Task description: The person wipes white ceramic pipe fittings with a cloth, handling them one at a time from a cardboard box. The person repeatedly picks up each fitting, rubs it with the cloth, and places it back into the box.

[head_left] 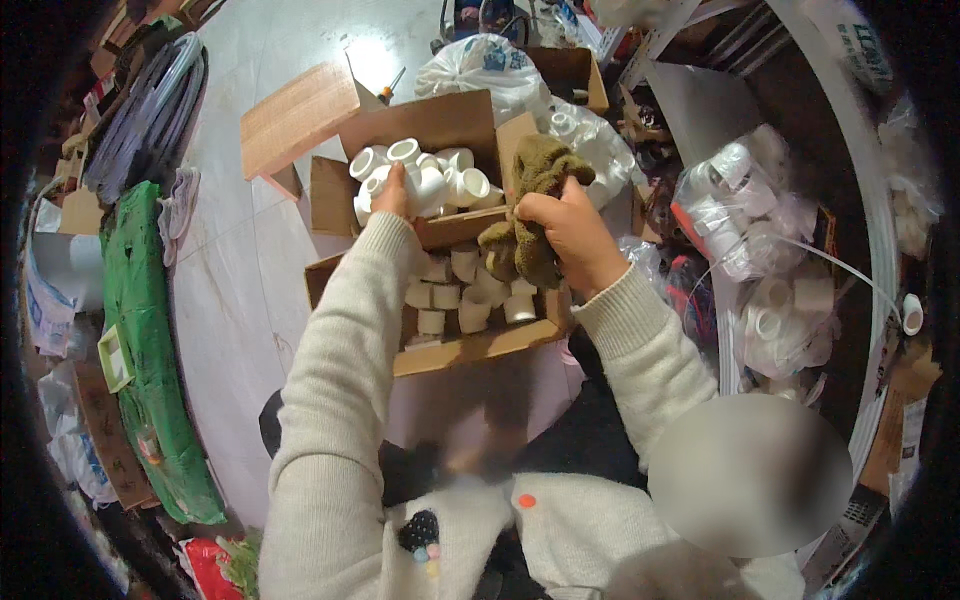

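My right hand [578, 232] is closed around a bunched olive-brown cloth [540, 185], held above the right side of two cardboard boxes. My left hand [391, 194] is at the near left corner of the far cardboard box [450, 118]. Its thumb points up and its fingers curl against a white plastic pipe fitting [427, 190]; the fingertips are partly hidden. Several more white pipe fittings [404, 151] are heaped in that box. The nearer cardboard box [470, 357], close to my knees, also holds several short white fittings [474, 312].
A wood-coloured box-like piece [300, 115] and a screwdriver [391, 86] lie beyond the boxes. White plastic bags [485, 72] stand behind them. Shelving with bagged white fittings [728, 195] lines the right. At left lie a green sheet [150, 350] and coiled grey tubing [150, 115].
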Motion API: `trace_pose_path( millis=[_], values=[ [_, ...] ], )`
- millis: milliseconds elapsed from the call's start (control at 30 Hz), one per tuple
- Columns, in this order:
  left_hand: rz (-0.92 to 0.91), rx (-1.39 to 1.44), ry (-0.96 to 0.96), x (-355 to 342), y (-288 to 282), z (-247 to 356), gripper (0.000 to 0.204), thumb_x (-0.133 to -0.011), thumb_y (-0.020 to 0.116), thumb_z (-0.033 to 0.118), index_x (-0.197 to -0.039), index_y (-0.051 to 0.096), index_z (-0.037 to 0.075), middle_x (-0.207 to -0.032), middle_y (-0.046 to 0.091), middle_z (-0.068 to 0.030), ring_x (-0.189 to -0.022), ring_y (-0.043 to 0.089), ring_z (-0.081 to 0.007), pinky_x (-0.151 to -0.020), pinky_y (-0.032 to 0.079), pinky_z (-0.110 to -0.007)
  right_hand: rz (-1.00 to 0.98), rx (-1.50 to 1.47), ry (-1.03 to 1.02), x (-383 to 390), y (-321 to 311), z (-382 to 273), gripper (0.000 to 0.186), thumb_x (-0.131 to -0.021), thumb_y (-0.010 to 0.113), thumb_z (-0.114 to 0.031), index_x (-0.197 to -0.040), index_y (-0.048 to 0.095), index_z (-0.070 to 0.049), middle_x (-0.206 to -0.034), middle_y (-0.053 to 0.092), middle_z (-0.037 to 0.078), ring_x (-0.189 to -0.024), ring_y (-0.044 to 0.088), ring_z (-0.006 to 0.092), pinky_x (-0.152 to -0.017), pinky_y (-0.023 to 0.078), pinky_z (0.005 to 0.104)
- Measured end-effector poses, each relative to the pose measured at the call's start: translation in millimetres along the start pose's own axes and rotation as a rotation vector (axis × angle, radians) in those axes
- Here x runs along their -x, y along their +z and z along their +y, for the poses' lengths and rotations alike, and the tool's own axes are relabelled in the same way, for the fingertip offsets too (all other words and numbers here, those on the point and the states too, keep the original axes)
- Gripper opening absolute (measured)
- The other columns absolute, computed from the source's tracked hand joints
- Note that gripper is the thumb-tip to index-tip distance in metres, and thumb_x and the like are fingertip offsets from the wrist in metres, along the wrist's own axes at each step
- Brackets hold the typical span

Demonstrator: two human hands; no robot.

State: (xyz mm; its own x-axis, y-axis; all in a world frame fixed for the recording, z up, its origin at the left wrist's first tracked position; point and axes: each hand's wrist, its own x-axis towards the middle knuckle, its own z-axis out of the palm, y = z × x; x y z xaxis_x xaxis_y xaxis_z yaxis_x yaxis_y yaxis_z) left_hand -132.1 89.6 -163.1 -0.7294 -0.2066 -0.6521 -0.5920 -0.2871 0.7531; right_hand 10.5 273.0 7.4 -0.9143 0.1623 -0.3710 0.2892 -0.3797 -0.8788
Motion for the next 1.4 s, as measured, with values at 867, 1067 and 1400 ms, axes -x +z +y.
trace_pose_path(
  millis=[867,1067,1400],
  values=[
    [-0.543,-2.121,-0.219,-80,-147,-142,0.032,-0.081,0.048,0.022,-0.107,0.055,0.005,-0.113,0.052,-0.0157,-0.101,0.052,-0.0291,-0.080,0.044,-0.040,-0.274,0.370,0.077,5,15,38,0.034,-0.064,0.059,-0.008,-0.094,0.049,0.005,-0.084,0.055,0.010,-0.072,0.052,0.0141,-0.063,0.043,0.0274],
    [-0.456,-2.124,-0.088,-66,-105,-134,0.039,-0.082,0.048,0.025,-0.118,0.049,0.010,-0.125,0.044,-0.0110,-0.112,0.044,-0.0266,-0.089,0.037,-0.040,-0.377,0.072,0.210,6,19,28,0.041,-0.073,0.061,-0.014,-0.107,0.045,0.003,-0.096,0.055,0.007,-0.084,0.052,0.0134,-0.074,0.045,0.0277],
    [-0.213,-0.802,0.115,46,-138,-17,0.037,-0.075,0.062,0.032,-0.098,0.059,0.003,-0.085,0.061,-0.0054,-0.080,0.056,-0.0175,-0.072,0.042,-0.027,0.018,0.551,-0.356,-3,39,20,0.038,-0.082,0.054,-0.034,-0.077,0.058,0.003,-0.081,0.055,0.016,-0.072,0.054,0.0219,-0.063,0.042,0.0334]
  ],
)
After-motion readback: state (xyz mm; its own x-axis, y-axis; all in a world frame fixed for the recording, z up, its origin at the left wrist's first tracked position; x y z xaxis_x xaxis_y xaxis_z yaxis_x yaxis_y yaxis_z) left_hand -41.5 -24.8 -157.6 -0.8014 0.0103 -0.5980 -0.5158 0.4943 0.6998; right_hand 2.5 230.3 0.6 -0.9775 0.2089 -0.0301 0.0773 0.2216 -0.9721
